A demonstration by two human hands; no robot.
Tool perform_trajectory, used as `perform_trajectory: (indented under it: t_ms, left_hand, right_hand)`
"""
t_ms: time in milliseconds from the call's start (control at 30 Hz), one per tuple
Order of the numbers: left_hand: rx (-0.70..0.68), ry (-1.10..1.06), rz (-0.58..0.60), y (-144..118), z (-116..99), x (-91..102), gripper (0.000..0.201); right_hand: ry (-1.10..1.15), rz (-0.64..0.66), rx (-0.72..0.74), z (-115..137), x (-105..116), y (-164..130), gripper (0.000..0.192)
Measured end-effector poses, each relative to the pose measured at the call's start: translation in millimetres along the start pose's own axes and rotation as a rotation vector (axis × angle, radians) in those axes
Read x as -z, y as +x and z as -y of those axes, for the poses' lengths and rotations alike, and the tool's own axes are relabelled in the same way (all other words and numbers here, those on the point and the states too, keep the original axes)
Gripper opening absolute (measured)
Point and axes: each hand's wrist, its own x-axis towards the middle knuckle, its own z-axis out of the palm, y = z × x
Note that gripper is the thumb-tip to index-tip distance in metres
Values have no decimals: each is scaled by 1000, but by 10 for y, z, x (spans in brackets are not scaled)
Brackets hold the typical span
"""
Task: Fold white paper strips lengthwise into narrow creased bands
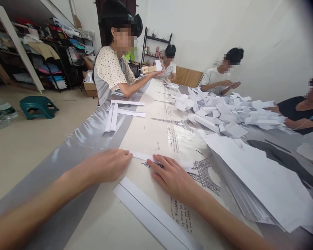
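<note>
Both hands lie flat on one narrow paper strip (161, 159) at the near end of the table (75, 139). The left hand (108, 165) presses down with fingers together, their tips on the strip's left end. The right hand (172, 177) rests palm down with fingers slightly spread, fingertips over the strip's middle. The strip runs from the left fingertips toward 3 o'clock, across a printed tower drawing on the tablecloth (156, 128).

One folded white sheet (151, 215) lies at 6 o'clock from the hands, close to the table's near edge. One stack of large white sheets (263, 187) fans out at 3 o'clock, just beside the right wrist. At 12 o'clock, further up the table, lie three more folded strips (122, 111), and at 1 o'clock a big heap of folded paper pieces (224, 113), too many to count.

Four other people sit around the far end; the nearest (112, 73), at 11 o'clock, holds up a wooden block (149, 69).

The cloth carries three tower drawings and script lettering, too small to read.

The cloth is bare between the hands and the far strips. One green stool (38, 106) stands on the floor at 10 o'clock.
</note>
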Motion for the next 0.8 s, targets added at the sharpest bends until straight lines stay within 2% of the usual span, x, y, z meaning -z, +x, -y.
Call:
perform_trajectory:
  t_ms: [133,267,500,667,800]
  left_hand:
    - [62,258,64,19,-273,-153,51]
    - [150,297,26,17,-462,-292,58]
    - [227,289,-33,12,-507,-382,62]
    - [221,334,6,38,-526,-348,62]
    - [184,304,16,4,-502,-284,69]
  right_hand:
    - [10,13,-11,11,12,5,42]
    - [8,32,-14,20,35,8,41]
    - [21,16,-2,1,14,-2,42]
    - [17,19,-7,7,19,3,43]
    - [20,31,-10,12,40,10,46]
